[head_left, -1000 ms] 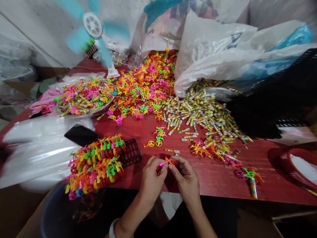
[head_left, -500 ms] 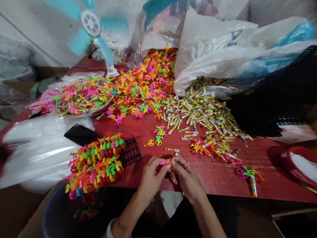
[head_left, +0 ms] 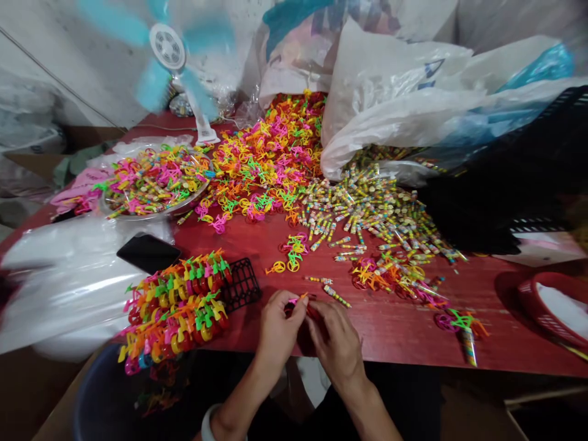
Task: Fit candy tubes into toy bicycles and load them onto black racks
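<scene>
At the table's front edge, my left hand (head_left: pixel 279 327) is closed on a small pink and orange plastic piece (head_left: pixel 301 299) between thumb and forefinger. My right hand (head_left: pixel 337 343) meets it from the right, its fingers curled against a dark red part; most of that part is hidden. Just beyond the fingers lie two short candy-filled tubes (head_left: pixel 337 296). To the left, a black grid rack (head_left: pixel 241 285) carries rows of colourful plastic pieces (head_left: pixel 177 306). A few loose ring-shaped pieces (head_left: pixel 294 251) lie beyond my hands.
Heaps of plastic pieces (head_left: pixel 271 153) and candy tubes (head_left: pixel 367 202) cover the back. A filled bowl (head_left: pixel 184 205), a phone (head_left: pixel 147 252) and a running fan (head_left: pixel 168 46) stand left. A red basket (head_left: pixel 533 300) sits right; a dark tub (head_left: pixel 92 392) is below the table edge.
My right hand has turned and come lower, its fingers now curled downward beside the left. A candy tube that it partly covered shows fully. My left hand keeps its pinch.
</scene>
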Tool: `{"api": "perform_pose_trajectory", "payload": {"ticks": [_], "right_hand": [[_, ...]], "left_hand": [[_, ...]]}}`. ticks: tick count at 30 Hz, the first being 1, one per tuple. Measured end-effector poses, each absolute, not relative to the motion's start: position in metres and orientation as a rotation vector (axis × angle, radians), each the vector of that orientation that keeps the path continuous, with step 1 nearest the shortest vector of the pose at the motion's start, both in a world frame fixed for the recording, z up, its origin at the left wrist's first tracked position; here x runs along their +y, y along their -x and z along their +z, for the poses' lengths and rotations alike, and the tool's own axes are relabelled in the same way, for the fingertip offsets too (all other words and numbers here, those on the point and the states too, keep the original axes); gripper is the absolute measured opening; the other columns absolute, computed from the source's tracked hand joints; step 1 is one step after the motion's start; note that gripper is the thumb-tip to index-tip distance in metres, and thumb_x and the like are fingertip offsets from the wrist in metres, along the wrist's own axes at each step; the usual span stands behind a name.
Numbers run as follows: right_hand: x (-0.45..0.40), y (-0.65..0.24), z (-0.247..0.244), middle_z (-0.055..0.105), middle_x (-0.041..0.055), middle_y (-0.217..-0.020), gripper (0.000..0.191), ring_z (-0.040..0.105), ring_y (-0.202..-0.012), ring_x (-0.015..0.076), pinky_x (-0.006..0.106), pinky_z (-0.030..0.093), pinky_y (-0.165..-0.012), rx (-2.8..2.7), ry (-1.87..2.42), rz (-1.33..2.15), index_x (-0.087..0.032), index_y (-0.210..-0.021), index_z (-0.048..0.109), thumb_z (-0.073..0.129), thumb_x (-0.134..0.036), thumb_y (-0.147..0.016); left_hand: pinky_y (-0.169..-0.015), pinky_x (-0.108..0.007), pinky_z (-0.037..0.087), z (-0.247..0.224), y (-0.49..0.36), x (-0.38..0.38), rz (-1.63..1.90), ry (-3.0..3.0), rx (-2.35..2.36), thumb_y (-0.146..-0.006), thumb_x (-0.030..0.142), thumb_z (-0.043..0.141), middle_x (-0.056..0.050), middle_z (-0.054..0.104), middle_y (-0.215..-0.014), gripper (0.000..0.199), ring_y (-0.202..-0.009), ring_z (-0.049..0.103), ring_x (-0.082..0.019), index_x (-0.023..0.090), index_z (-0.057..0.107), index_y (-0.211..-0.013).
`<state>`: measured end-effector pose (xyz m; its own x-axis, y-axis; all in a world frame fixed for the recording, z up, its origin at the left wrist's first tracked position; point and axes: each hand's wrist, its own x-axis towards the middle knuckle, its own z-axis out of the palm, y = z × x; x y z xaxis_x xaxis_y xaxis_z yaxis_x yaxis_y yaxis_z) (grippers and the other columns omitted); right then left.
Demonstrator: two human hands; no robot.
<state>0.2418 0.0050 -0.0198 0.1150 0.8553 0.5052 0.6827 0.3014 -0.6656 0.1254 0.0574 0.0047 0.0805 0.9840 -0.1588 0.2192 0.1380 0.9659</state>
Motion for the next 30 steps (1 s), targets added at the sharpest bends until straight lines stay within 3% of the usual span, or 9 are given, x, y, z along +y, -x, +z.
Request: {"api": "perform_pose_trajectory", "payload": {"ticks": [5,14,21,30], "right_hand": [[0.007,-0.245,-0.020,0.069,0.0049,-0.093,0.020,0.066,-0.083,0.0183,0.030,0.055,-0.072,-1.479,1.481,0.314,-0.024,-0.109,0.060,0.054,-0.017,-0.091],[0.007,-0.249,-0.016,0.070,0.0046,-0.094,0.015,0.066,-0.086,0.0186,0.031,0.054,-0.077,-1.335,1.493,0.537,-0.023,-0.100,0.065,0.054,-0.027,-0.092],[0.010,-0.251,-0.017,0.069,0.0039,-0.091,0.015,0.065,-0.085,0.0168,0.028,0.053,-0.076,-1.425,1.435,0.473,-0.023,-0.101,0.064,0.052,-0.020,-0.092],[0.021,-0.259,-0.014,0.067,0.0002,-0.076,0.012,0.062,-0.068,0.0140,0.023,0.049,-0.064,-1.476,1.359,0.540,-0.022,-0.089,0.065,0.053,-0.019,-0.091]], "left_hand": [[-0.066,-0.023,0.041,0.010,-0.124,0.057,0.859,-1.355,1.231,-0.080,0.025,0.060,-0.002,0.063,-0.073,0.011,-0.070,0.056,-0.015,0.018,0.068,-0.075],[-0.067,-0.022,0.041,0.007,-0.124,0.054,0.886,-1.571,1.228,-0.086,0.019,0.054,-0.002,0.062,-0.079,0.013,-0.074,0.057,-0.014,0.020,0.065,-0.079],[-0.067,-0.022,0.043,0.003,-0.125,0.053,0.858,-1.660,1.211,-0.087,0.018,0.051,-0.001,0.060,-0.079,0.012,-0.074,0.057,-0.013,0.018,0.060,-0.080],[-0.073,-0.028,0.046,0.002,-0.121,0.058,0.857,-1.996,1.070,-0.094,0.020,0.037,-0.007,0.060,-0.088,0.022,-0.083,0.057,-0.018,0.017,0.059,-0.090]]}}
